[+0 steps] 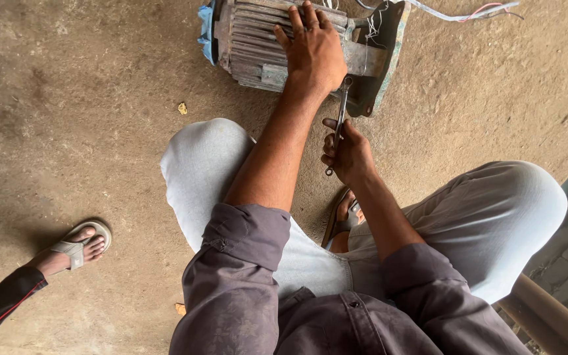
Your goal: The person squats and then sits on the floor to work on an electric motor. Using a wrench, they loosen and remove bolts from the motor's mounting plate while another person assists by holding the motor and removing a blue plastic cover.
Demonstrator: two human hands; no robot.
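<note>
Grey ribbed cast-metal electric motor (277,49) lies on bare concrete floor (67,131) ahead of knees — likely heavy, rigid; fins give palm purchase. Left hand (313,49) flat, pressing down on housing. Right hand (348,152) closed around slim steel spanner (340,121) — head set at motor's end plate; stiff, possibly slippery, best gripped low on shank.

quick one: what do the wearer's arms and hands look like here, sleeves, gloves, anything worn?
Both hands are bare: no gloves visible. The left hand and right hand come from a dull purple-grey button shirt, its sleeves rolled up to about the elbow, forearms uncovered. No watch or wristband shows on either wrist.
</note>
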